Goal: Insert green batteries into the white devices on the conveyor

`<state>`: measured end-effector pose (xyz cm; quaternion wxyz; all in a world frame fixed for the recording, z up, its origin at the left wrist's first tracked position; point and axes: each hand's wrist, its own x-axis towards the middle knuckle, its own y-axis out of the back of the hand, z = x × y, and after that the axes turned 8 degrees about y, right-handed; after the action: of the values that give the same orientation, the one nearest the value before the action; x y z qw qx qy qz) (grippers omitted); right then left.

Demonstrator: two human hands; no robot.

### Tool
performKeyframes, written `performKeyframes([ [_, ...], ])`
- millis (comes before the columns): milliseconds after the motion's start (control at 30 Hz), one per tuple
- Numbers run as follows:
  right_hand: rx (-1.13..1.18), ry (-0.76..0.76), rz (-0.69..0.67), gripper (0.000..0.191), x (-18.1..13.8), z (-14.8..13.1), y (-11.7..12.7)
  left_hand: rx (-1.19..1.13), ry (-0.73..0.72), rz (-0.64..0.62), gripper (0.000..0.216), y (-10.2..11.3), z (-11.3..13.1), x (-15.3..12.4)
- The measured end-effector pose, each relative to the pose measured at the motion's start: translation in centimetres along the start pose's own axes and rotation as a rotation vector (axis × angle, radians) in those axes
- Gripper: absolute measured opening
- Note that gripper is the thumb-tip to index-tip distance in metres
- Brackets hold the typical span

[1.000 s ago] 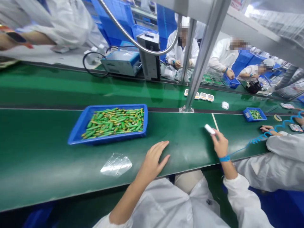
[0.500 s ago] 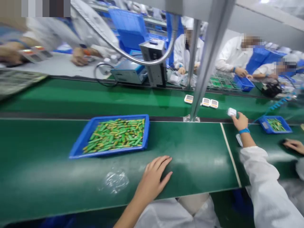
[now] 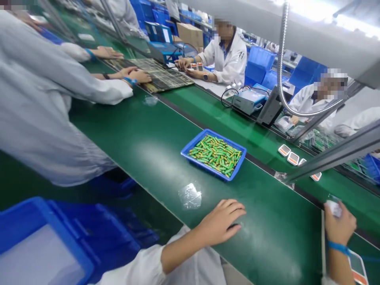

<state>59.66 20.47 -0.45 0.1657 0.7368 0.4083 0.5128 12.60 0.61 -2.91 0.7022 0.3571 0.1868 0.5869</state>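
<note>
My left hand (image 3: 220, 222) lies flat on the green belt (image 3: 142, 138), fingers stretched out, holding nothing. A crumpled clear plastic bag (image 3: 190, 196) lies just to its left. Behind that bag stands a blue tray of green and yellow batteries (image 3: 214, 153). My right hand (image 3: 339, 223), with a blue wrist strap, is closed round a small white device (image 3: 333, 207) at the belt's far edge on the right. A white and orange device (image 3: 358, 269) lies beside my right forearm.
Three small white and orange devices (image 3: 292, 157) lie on the far belt by a slanted metal post (image 3: 332, 156). A blue machine (image 3: 247, 101) with cables sits behind. Co-workers in white coats work on the left (image 3: 35, 99) and across the line. A blue bin (image 3: 44, 241) stands at lower left.
The view has swung sharply left. My right hand reached out to the far belt and closed on the small white device. My left hand has stayed flat on the belt.
</note>
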Motion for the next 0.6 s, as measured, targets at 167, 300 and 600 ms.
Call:
performKeyframes([
  [167, 0.237, 0.231, -0.301, 0.065, -10.8, -12.4, -0.2, -0.023, -0.008, 0.012, 0.062, -0.1, 0.0, 0.2],
  [300, 0.451, 0.351, -0.602, 0.067, -14.6, -21.7, -1.1, 0.002, 0.013, 0.04, 0.089, -0.3, 0.0, 0.3],
  [600, 0.458, 0.511, -0.69, 0.024, -2.6, -37.3, -9.6, 0.046, -0.019, 0.094, 0.053, -0.7, 0.1, 0.3],
])
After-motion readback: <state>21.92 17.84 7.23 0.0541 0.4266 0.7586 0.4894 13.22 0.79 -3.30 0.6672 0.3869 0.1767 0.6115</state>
